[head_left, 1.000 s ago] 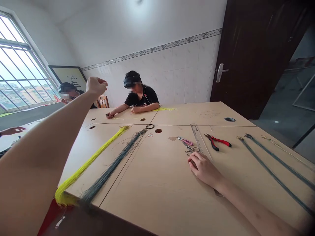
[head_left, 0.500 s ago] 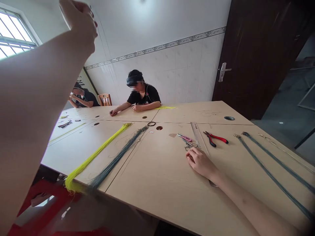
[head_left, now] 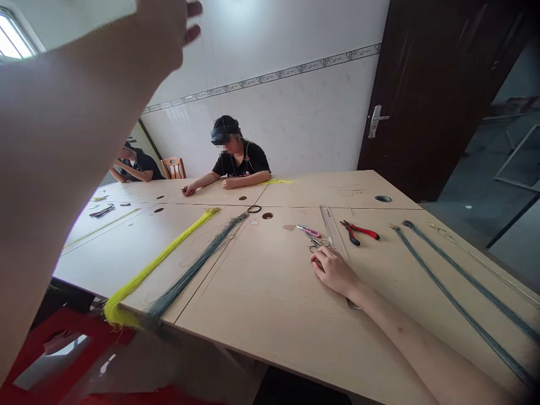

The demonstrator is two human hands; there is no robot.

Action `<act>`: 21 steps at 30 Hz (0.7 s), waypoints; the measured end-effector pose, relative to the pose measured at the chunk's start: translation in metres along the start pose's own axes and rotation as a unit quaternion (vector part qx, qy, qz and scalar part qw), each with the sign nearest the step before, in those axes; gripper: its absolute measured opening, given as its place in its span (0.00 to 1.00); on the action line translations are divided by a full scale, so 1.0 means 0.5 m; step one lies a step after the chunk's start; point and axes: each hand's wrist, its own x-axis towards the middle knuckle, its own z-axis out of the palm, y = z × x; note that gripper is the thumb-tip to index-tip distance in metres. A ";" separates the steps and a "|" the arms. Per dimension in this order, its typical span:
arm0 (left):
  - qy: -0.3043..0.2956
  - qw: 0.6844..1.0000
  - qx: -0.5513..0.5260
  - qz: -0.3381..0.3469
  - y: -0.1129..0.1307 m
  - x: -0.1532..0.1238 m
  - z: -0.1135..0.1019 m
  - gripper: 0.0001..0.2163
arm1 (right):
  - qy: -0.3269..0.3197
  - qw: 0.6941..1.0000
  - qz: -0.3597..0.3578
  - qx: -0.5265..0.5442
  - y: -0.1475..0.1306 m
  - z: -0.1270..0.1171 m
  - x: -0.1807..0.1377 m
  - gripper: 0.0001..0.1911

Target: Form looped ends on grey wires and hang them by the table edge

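My left hand (head_left: 166, 28) is raised high at the top left, close to the camera and smeared by motion; two fingertips stick out to the right, and I see nothing in them. My right hand (head_left: 333, 270) lies palm down on the table (head_left: 270, 292), fingers loosely flat over the lower part of a clear ruler (head_left: 327, 220). Just beyond its fingertips are small scissors (head_left: 315, 243) and a pink cutter (head_left: 307, 230). Red-handled pliers (head_left: 359, 230) lie right of the ruler.
A yellow cord bundle (head_left: 164, 256) and a blue-grey one (head_left: 194, 267) run diagonally to the table's near left edge. Long blue-grey strands (head_left: 455, 281) lie at right. A black ring (head_left: 253, 208) sits mid-table. Two people (head_left: 236, 160) work at the far side. A red stool (head_left: 42, 349) stands below left.
My left arm has swung up from a pinch at shoulder height to the frame's top. The view has shifted left. My right hand has stayed on the ruler.
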 end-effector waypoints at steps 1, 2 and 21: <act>-0.016 0.998 -0.048 0.026 -0.003 -0.025 0.026 0.21 | -0.002 1.000 0.004 0.011 0.001 0.000 0.000 0.08; -0.053 0.994 -0.089 0.038 -0.012 -0.056 0.057 0.18 | -0.003 1.000 0.009 0.025 0.001 -0.002 -0.001 0.08; -0.385 0.863 -0.325 0.027 -0.217 -0.617 0.535 0.07 | 0.005 0.940 0.168 0.298 0.002 -0.053 0.004 0.17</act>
